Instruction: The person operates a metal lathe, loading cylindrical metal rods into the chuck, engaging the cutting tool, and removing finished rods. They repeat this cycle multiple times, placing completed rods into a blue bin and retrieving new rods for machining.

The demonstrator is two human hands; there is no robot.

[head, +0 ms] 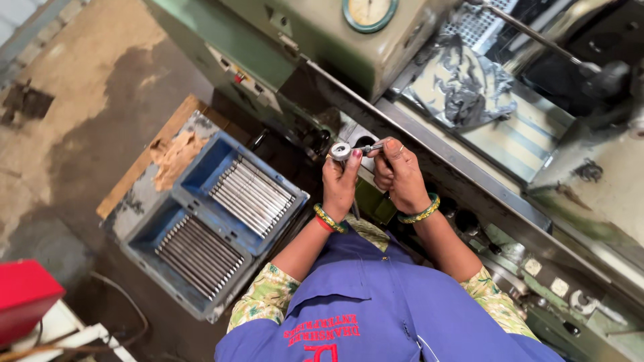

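Observation:
My left hand (340, 182) pinches a small round silver gauge ring (341, 151) between thumb and fingers. My right hand (398, 173) grips a thin metal rod (371, 147), whose tip points into the ring's hole. Both hands are raised in front of the green machine (315, 33), close together and nearly touching. Each wrist wears a green and yellow bangle. Blue sleeveless overalls over a floral shirt fill the bottom of the view.
Two blue plastic crates (221, 214) with several metal rods laid in rows stand to my left on a worn wooden stand (144, 164). A round dial (368, 11) tops the machine. Grey crumpled cloth (463, 84) lies on the machine bed. A red object (23, 295) sits bottom left.

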